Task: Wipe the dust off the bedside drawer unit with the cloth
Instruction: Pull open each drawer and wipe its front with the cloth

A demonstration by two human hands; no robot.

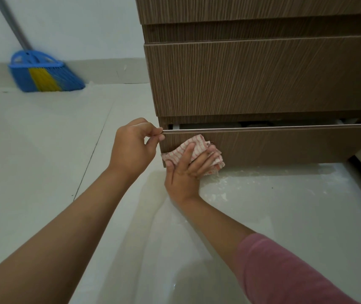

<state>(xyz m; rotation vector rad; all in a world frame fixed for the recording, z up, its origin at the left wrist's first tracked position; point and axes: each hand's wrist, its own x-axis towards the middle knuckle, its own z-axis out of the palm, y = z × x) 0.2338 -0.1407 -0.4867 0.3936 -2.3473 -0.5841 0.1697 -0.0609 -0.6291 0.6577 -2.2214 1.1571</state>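
The bedside drawer unit (263, 80), brown wood-grain, is standing on the pale tiled floor (43, 150) at the far right of the scene; its bottom drawer (285, 145) is sitting pulled out a little, leaving a dark gap above its front panel; the drawers above it are sitting flush. The left hand (134, 145) is pinching the top left corner of the bottom drawer front, thumb and forefinger curled on the thin upper edge, a narrow grip holding the panel. The right hand (186, 170) is pressing the cloth (195, 148) flat against the left end of that same drawer front, low down near the floor; its fingers are lying straight and spread over the fabric, so the grip is wide, pressing rather than clutching. The cloth is white with thin red stripes, bunched and folded, its lower edge hanging just above the floor. A pink sleeve (285, 270) is covering the right forearm at near right; the left forearm is showing bare. A blue broom (43, 73) with a yellow band in its bristles is leaning against the wall at far left, well apart from the unit; whitish smears are showing on the floor just in front of the drawer.
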